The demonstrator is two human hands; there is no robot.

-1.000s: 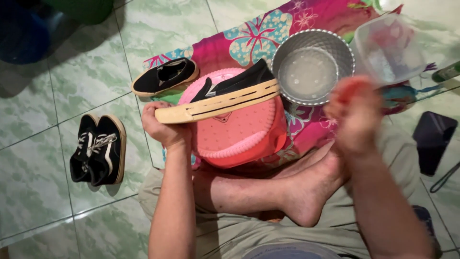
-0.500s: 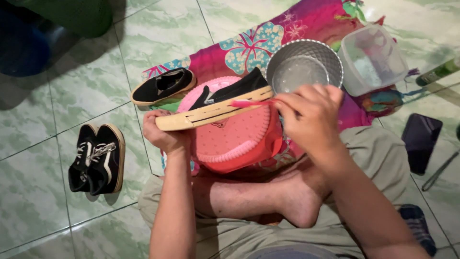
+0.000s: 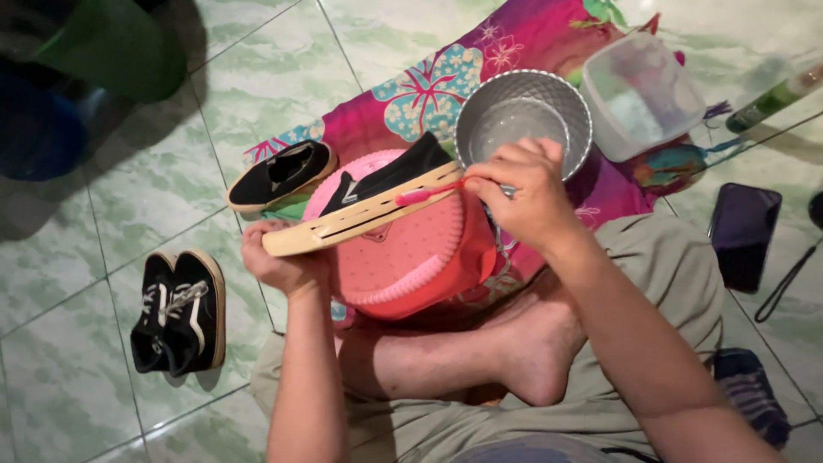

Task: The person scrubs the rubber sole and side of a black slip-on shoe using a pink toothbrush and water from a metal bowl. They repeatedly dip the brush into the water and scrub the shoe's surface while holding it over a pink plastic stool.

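Observation:
My left hand (image 3: pixel 279 261) grips the heel end of a black slip-on shoe (image 3: pixel 377 184) with a tan sole, held on its side over an upturned pink plastic basin (image 3: pixel 403 257). My right hand (image 3: pixel 523 193) holds a pink toothbrush (image 3: pixel 426 194), its head resting against the edge of the shoe's sole. I sit cross-legged on the floor, my bare foot (image 3: pixel 536 347) below the basin.
A matching black slip-on (image 3: pixel 281 174) lies on the floral cloth (image 3: pixel 403 103). A pair of black lace-up sneakers (image 3: pixel 180 313) stands on the green tiles at left. A metal bowl (image 3: pixel 523 116) with water, a clear plastic tub (image 3: pixel 641 94), a green bottle (image 3: pixel 776 96) and a dark phone (image 3: pixel 741 233) lie to the right.
My right hand came in from the right with the pink toothbrush and now presses it to the shoe's sole. The left hand keeps the shoe steady.

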